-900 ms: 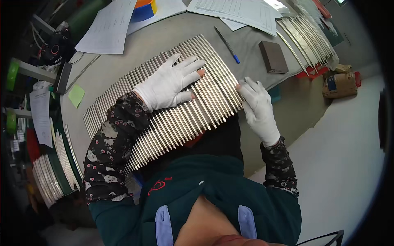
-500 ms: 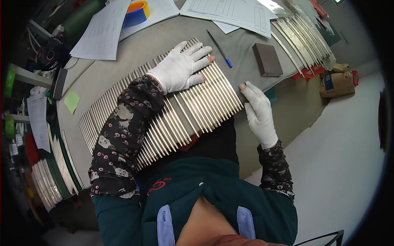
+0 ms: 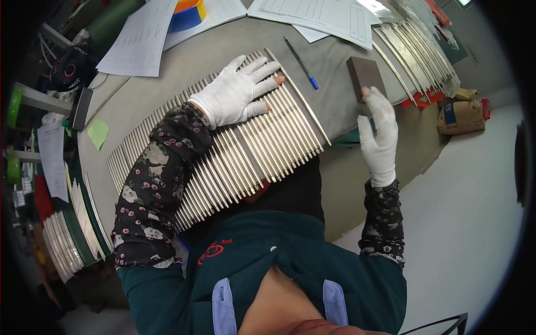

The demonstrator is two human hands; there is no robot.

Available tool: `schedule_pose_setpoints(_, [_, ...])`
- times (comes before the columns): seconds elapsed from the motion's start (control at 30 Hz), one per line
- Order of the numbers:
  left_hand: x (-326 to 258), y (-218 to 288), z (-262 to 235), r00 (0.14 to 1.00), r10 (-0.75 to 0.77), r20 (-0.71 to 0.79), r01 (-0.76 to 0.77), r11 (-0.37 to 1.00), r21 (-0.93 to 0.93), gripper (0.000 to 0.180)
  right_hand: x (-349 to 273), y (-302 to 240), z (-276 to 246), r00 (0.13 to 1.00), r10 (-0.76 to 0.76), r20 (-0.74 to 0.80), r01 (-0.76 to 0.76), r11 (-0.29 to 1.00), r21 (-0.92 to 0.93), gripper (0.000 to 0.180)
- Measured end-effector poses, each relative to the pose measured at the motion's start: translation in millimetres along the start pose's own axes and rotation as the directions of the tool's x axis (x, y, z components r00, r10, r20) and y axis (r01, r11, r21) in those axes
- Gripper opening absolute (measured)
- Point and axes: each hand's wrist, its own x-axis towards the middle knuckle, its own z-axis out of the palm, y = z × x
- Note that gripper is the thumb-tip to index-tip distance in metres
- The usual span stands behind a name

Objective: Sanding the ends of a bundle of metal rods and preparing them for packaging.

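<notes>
Silvery metal rods lay side by side in a broad row on the tabletop, directly under the person's left hand and reaching out to both sides of it. That hand was laid flat, palm down, fingers spread, gripping no single rod. The right hand was found well apart from the row, thumb and fingers wide, with nothing visible in its grasp. Its foremost fingertip overlapped the dark brown block in this view; contact could not be confirmed.

Changes noted: the right hand, touching or just beside the right end of the row under a second earlier, had moved away to the right. The end rod, nearest that hand, now stood slightly apart from its neighbour, a narrow gap showing between. The left hand had stayed on the row. Assessment: only one hand steadied the row; its right edge was unguarded, and the separated end rod appeared the likeliest to roll. A pen lay between the two hands and ahead of them, touched by neither.
</notes>
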Motion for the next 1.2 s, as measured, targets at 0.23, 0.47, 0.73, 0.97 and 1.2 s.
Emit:
schedule_pose_setpoints(0.23, [15,2,-2,0.996,-0.03,0.089,0.032,0.999,-0.025,0.06,24,51,11,0.994,0.08,-0.079,-0.1,0.949,-0.298,0.051])
schedule_pose_setpoints(0.47, [22,4,1,0.997,-0.031,0.077,0.031,1.0,0.007,0.059,30,57,30,0.96,0.279,0.005,-0.242,0.843,-0.48,0.068])
schedule_pose_setpoints(0.73, [17,5,-2,0.997,-0.031,0.074,0.03,0.999,0.014,0.06,31,55,35,0.958,0.286,-0.003,-0.225,0.748,-0.625,0.069])
schedule_pose_setpoints(0.97, [16,2,2,0.998,-0.026,0.061,0.025,1.0,0.005,0.06,27,33,11,0.937,0.35,-0.011,-0.328,0.866,-0.378,0.057])
schedule_pose_setpoints(1.2, [16,3,0,0.998,-0.037,0.053,0.038,0.999,-0.014,0.06,-32,-52,-13,0.982,0.16,0.095,-0.135,0.963,-0.235,0.058])
